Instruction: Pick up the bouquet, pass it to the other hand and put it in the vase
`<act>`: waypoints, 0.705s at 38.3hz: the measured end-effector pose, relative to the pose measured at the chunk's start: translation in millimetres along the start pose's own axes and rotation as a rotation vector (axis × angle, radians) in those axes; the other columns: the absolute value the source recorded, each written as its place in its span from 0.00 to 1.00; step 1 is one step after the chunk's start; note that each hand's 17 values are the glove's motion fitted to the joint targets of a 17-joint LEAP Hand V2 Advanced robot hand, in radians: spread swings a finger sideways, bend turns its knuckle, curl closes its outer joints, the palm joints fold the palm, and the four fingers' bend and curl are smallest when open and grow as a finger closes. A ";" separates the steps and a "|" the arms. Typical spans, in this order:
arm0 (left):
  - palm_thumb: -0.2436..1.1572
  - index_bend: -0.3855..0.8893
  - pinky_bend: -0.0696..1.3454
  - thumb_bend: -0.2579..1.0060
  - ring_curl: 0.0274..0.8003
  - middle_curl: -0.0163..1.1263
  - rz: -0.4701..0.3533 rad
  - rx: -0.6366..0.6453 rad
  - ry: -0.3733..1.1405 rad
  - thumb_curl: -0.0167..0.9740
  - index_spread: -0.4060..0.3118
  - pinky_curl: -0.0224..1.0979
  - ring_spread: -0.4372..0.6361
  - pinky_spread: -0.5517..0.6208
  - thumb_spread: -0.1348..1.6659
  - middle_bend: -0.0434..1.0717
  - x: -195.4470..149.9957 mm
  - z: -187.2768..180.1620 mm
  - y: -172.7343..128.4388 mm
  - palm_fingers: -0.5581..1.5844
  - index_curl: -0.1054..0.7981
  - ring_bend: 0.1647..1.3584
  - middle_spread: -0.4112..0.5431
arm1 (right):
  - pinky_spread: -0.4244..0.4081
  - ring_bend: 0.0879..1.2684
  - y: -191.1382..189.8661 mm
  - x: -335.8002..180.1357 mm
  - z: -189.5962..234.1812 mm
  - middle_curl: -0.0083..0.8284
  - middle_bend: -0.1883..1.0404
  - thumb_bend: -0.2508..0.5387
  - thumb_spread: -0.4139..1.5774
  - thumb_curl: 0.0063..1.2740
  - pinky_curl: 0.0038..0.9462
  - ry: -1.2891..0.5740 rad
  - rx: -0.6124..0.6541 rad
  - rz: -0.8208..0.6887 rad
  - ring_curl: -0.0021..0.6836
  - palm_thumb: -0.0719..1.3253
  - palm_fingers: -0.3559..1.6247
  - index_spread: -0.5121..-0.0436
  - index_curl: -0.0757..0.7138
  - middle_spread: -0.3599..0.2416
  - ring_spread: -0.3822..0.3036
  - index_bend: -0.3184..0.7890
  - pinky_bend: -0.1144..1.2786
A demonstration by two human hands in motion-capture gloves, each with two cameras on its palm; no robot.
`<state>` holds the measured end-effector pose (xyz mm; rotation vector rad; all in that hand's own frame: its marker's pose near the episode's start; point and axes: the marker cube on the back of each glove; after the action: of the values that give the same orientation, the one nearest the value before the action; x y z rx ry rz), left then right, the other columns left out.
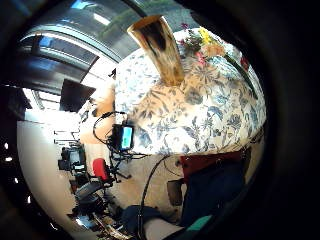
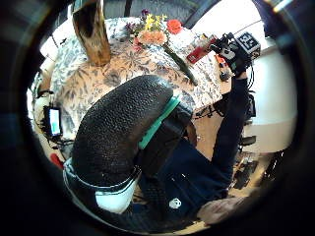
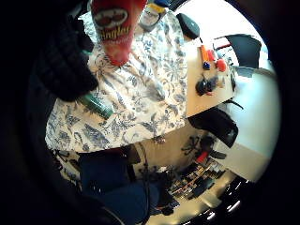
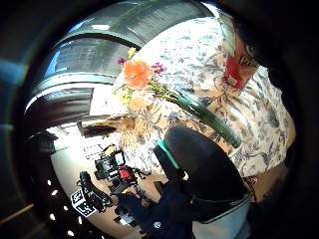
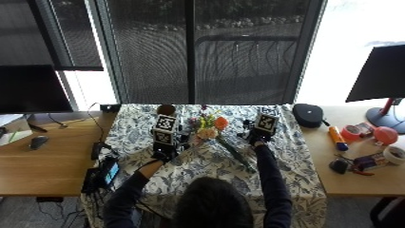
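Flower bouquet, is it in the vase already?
No, the colourful flower bouquet lies on the floral tablecloth, beside the brown vase.

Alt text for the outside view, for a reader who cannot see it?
A bouquet lies on a floral tablecloth, between a person's gloved left hand and right hand, neither touching it. A brown vase stands at the table's far edge.

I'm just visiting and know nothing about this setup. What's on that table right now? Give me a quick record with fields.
Table: covered with a blue floral cloth
Bouquet: lies flat on the cloth between the hands, blooms toward the window, stems toward the person
Vase: brown, upright, at the far edge of the cloth, nothing in it
Left hand: over the cloth, left of the bouquet, holds nothing
Right hand: over the cloth, right of the bouquet, holds nothing
Can: red, stands close to the right hand
Task stage: bouquet not yet picked up
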<state>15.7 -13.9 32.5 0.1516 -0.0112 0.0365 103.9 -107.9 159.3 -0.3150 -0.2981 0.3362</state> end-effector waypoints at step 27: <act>0.17 0.40 0.37 0.18 0.30 0.31 -0.004 -0.018 -0.008 0.27 0.53 0.31 0.73 0.79 0.66 0.21 -4.2 9.5 -3.8 0.31 0.38 0.42 0.69 | 0.53 0.47 79.0 -12.0 95.9 0.49 0.39 0.29 0.75 0.23 0.37 -0.203 -0.722 -0.407 0.54 0.36 0.56 0.77 0.30 0.51 0.38 0.34 0.46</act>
<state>11.5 -19.2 41.3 0.1342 -0.0192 0.0321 39.3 -17.4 216.1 -0.9158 -0.6716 -0.1586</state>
